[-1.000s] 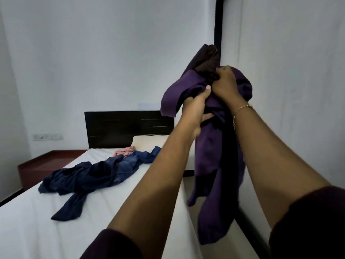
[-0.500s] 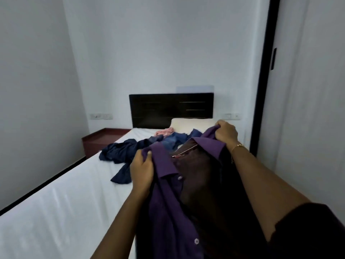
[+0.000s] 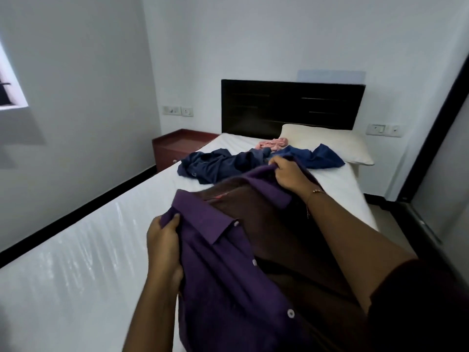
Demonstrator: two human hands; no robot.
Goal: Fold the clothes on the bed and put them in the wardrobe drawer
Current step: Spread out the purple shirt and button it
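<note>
Bed (image 3: 76,262): white, bare on the near left, probably the surface the shirt will be laid on.
Shirt (image 3: 228,262): purple, held open by its shoulders above the near right of the bed.
Blue clothes (image 3: 223,163): heaped at the far end, unfolded.
Left hand (image 3: 162,240): pinching the left shoulder.
Right hand (image 3: 289,176): clenched on the far shoulder.

A home bedroom: bed (image 3: 101,250), headboard (image 3: 291,107), pillow (image 3: 327,146), bedside cabinet (image 3: 177,146).
</note>
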